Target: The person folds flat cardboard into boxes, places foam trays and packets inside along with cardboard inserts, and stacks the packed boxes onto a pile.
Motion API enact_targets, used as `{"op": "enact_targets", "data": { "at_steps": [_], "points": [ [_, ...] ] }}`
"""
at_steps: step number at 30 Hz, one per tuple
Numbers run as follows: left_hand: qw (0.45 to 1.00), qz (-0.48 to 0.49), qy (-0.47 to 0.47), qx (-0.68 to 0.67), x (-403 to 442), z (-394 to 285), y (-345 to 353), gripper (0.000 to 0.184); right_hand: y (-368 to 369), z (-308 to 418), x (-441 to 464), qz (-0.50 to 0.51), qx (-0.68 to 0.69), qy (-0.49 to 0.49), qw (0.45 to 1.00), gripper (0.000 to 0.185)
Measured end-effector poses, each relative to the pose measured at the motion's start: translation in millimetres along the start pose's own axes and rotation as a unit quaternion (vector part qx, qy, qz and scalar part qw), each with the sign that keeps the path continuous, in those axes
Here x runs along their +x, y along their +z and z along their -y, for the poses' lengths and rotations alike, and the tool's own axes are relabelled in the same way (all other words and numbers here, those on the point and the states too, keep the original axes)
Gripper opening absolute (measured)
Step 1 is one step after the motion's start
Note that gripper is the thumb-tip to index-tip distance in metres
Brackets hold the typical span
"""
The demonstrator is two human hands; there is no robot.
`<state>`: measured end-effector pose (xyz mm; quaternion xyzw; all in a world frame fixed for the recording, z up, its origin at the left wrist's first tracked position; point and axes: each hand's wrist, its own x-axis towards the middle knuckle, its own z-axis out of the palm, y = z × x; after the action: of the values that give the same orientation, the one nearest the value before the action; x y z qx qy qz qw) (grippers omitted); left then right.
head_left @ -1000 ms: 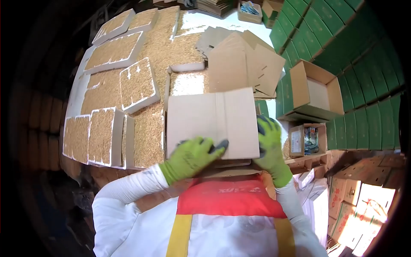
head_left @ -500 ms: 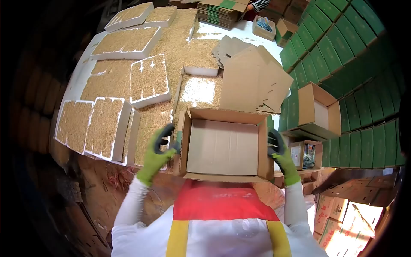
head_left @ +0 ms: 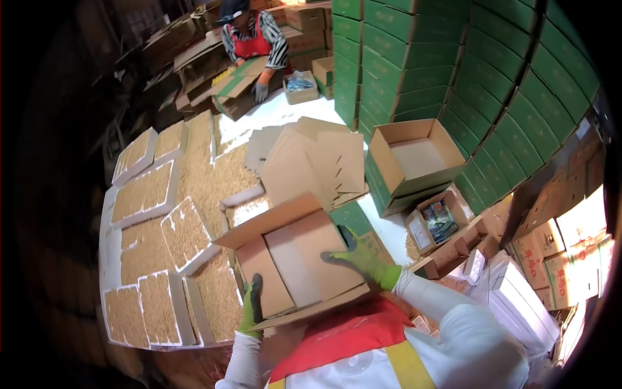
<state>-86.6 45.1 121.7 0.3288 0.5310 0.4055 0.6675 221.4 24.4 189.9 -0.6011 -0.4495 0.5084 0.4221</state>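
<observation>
An open cardboard box (head_left: 311, 249) lies tilted in front of my body, its inner bottom showing with a flat sheet in it. My left hand (head_left: 253, 303), in a green and dark glove, grips the box's left wall with the thumb on the inside. At the right wall, my right hand (head_left: 363, 258) has its thumb inside and its other fingers over the edge. Behind the box, flat cardboard sheets (head_left: 311, 162) lie in a fanned pile. A green cardboard surface (head_left: 353, 220) shows beside my right hand.
White trays of brown grainy material (head_left: 146, 194) cover the table's left side. An open box (head_left: 414, 155) stands at the right, near a small box of packets (head_left: 438, 220) and tall stacks of green boxes (head_left: 414, 65). Across the table, a person (head_left: 253, 39) handles flattened cardboard (head_left: 238, 85).
The view has swung right and up, bringing the other person into sight. My hands, apart from the box half a second ago, now hold its sides, and the box has turned and tilted.
</observation>
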Motion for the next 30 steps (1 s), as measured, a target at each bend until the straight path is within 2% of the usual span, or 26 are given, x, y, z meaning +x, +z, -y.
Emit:
{"op": "enact_targets", "data": {
  "at_steps": [2,4,5,6,7,8,9,10,11,12,16,17,18,21,22,24,25,27,28,30],
  "points": [
    [0.995,0.066,0.009,-0.077,31.3,-5.7,15.8,0.067,-39.8,18.8,19.7,0.031,0.126,-0.109,0.985,0.090],
    [0.970,0.065,0.001,-0.233,37.8,-38.8,84.4,0.058,-114.8,33.0,25.7,0.061,0.069,-0.179,0.980,0.069],
    [0.915,0.230,-0.141,-0.299,67.9,-32.9,87.3,0.078,-149.8,32.6,29.8,-0.045,0.069,-0.297,0.951,0.062],
    [0.914,0.249,-0.120,-0.297,81.6,-35.4,115.1,0.078,-186.3,31.4,33.6,-0.150,0.067,-0.406,0.899,0.055],
    [0.911,0.267,-0.098,-0.297,96.3,-41.4,154.7,0.078,-238.5,28.9,32.6,-0.293,-0.046,-0.413,0.861,0.045],
    [0.908,0.284,-0.075,-0.299,108.3,-45.9,193.3,0.078,-290.7,26.3,31.4,-0.439,-0.150,-0.377,0.802,0.037],
    [0.931,0.241,-0.001,-0.274,113.0,-49.0,230.3,0.068,-340.1,-29.1,46.1,-0.408,-0.005,-0.311,0.858,0.038],
    [0.947,0.192,0.071,-0.248,112.0,-51.6,265.9,0.058,-388.9,-83.8,60.6,-0.390,0.152,-0.239,0.876,0.039],
    [0.959,0.180,0.110,-0.188,111.0,-52.6,297.3,0.061,-402.8,-111.9,63.6,-0.357,0.242,-0.187,0.882,0.042],
    [0.955,0.197,0.059,-0.214,116.1,-47.2,320.9,0.055,-399.1,-126.2,65.4,-0.342,0.278,-0.173,0.881,0.045],
    [0.957,0.199,0.197,0.076,145.3,-2.1,380.8,0.044,-386.2,-151.5,61.9,-0.324,0.356,-0.139,0.866,0.058],
    [0.983,0.159,0.085,0.041,141.2,-10.7,398.3,0.044,-384.6,-152.0,60.4,-0.323,0.365,-0.136,0.863,0.061],
    [0.976,0.173,0.117,0.066,143.4,-14.1,407.1,0.042,-380.8,-150.8,58.5,-0.323,0.373,-0.136,0.859,0.064],
    [0.978,0.132,0.160,0.033,156.6,14.3,423.5,0.048,-372.1,-152.5,62.3,-0.320,0.389,-0.125,0.855,0.075],
    [0.978,0.116,0.164,0.047,166.8,23.0,429.0,0.056,-370.3,-150.6,63.1,-0.316,0.398,-0.120,0.853,0.078],
    [0.981,0.069,0.138,0.118,195.3,43.6,441.5,0.073,-362.5,-139.7,64.1,-0.318,0.395,-0.121,0.853,0.085],
    [0.982,0.048,0.118,0.139,204.1,49.9,447.4,0.082,-350.9,-114.7,61.4,-0.338,0.365,-0.143,0.856,0.079],
    [0.992,0.020,0.050,0.115,198.3,40.6,452.6,0.086,-373.3,-150.0,75.4,-0.347,0.317,-0.151,0.870,0.077],
    [0.988,0.019,0.075,0.135,192.7,33.8,450.5,0.084,-383.7,-156.5,76.7,-0.341,0.306,-0.145,0.877,0.077],
    [0.996,0.064,-0.004,0.064,179.3,16.4,426.3,0.084,-387.0,-146.8,70.4,-0.333,0.367,-0.119,0.861,0.074]
  ]
}}
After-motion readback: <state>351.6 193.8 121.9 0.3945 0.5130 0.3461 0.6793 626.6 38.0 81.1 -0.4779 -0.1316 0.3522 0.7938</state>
